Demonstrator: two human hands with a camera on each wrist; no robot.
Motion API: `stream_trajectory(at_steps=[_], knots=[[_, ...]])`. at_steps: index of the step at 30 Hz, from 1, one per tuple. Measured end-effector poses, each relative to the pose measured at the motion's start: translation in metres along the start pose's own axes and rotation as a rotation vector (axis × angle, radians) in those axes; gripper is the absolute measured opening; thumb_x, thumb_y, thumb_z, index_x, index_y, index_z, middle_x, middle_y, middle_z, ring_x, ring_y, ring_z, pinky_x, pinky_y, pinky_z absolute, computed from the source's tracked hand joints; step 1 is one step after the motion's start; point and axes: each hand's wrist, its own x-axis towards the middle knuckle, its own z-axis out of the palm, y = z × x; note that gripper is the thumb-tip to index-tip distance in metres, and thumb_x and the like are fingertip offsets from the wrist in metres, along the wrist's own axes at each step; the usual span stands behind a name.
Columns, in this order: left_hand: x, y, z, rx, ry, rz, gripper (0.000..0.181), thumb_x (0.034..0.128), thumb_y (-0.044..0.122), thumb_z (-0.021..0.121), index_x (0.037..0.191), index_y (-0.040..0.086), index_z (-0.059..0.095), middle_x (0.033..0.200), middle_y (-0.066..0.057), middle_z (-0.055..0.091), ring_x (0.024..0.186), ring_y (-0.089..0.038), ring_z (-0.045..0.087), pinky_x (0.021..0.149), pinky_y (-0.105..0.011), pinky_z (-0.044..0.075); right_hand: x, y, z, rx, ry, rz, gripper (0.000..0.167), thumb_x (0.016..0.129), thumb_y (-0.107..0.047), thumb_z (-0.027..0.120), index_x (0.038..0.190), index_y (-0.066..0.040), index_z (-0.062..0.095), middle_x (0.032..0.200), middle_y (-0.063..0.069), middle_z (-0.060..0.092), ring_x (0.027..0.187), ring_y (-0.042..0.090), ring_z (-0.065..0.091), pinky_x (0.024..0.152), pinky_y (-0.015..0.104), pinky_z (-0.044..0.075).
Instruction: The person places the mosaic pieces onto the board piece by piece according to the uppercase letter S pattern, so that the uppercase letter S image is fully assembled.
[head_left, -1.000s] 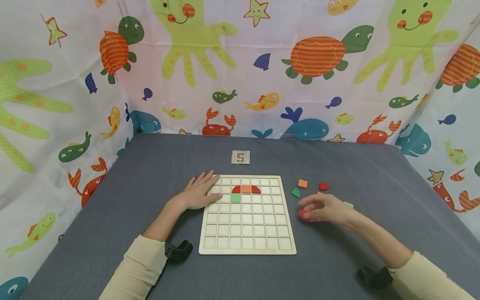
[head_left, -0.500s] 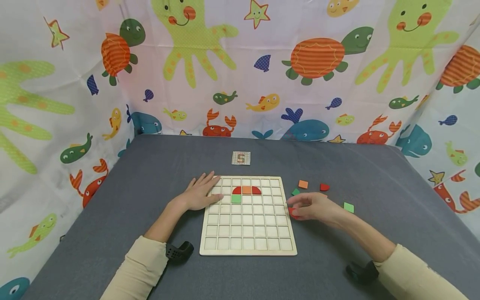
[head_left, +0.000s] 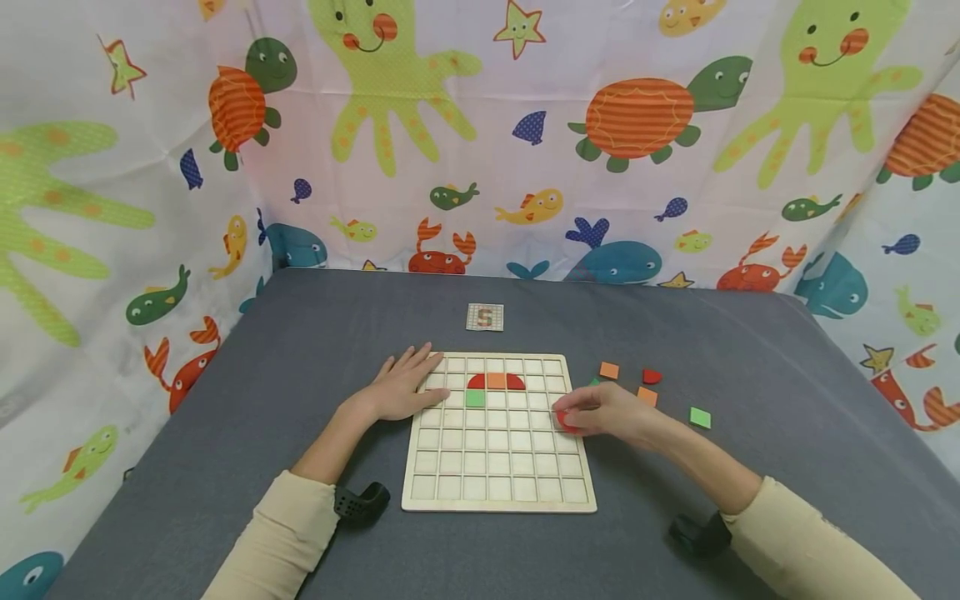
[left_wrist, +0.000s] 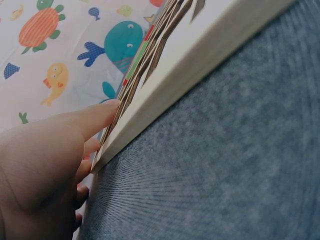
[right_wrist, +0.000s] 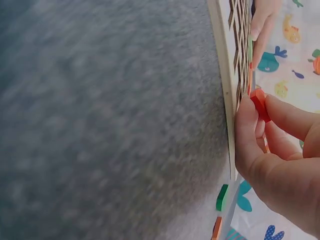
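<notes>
A wooden grid board (head_left: 497,505) lies flat on the grey cloth in the head view. Along its left edge, my left hand (head_left: 401,387) rests with straight, spread fingers, the thumb over the grid. Between thumb and fingers, my right hand (head_left: 611,412) pinches a small red tile (right_wrist: 260,104) above the board's right edge. Set in the upper cells are two red curved tiles, left (head_left: 476,382) and right (head_left: 515,382), with an orange square tile (head_left: 496,381) between them. A light green square tile (head_left: 475,398) sits below the left red one.
Right of the board lie loose tiles: an orange square (head_left: 609,371), a red piece (head_left: 652,377), another orange square (head_left: 647,397) and a light green square (head_left: 700,417). My right hand partly hides a green tile (head_left: 595,382). Behind the board lies a pattern card (head_left: 485,317).
My right hand has moved left with the red tile, from beside the board to over its right edge. The loose orange and light green tiles show more fully. My left hand stays put.
</notes>
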Motion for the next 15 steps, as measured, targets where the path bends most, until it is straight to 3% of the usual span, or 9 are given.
stream_trajectory(at_steps=[8, 15], knots=[[0.0, -0.001, 0.0, 0.002, -0.02, -0.013, 0.071, 0.0977, 0.048, 0.047, 0.153, 0.009, 0.022, 0.157, -0.017, 0.011, 0.143, -0.037, 0.003, 0.109, -0.059, 0.001, 0.009, -0.012, 0.01, -0.024, 0.052, 0.074, 0.031, 0.091, -0.005, 0.064, 0.12, 0.005, 0.062, 0.114, 0.013, 0.061, 0.094, 0.019, 0.06, 0.083, 0.035, 0.052], [0.001, -0.001, 0.0, 0.006, -0.015, -0.012, 0.072, 0.0976, 0.048, 0.047, 0.153, 0.009, 0.023, 0.157, -0.016, 0.011, 0.142, -0.038, 0.004, 0.109, -0.059, 0.001, 0.016, -0.016, 0.016, 0.008, 0.0, 0.065, 0.036, 0.09, 0.0, 0.064, 0.124, 0.007, 0.059, 0.117, 0.016, 0.055, 0.096, 0.02, 0.058, 0.084, 0.037, 0.052]])
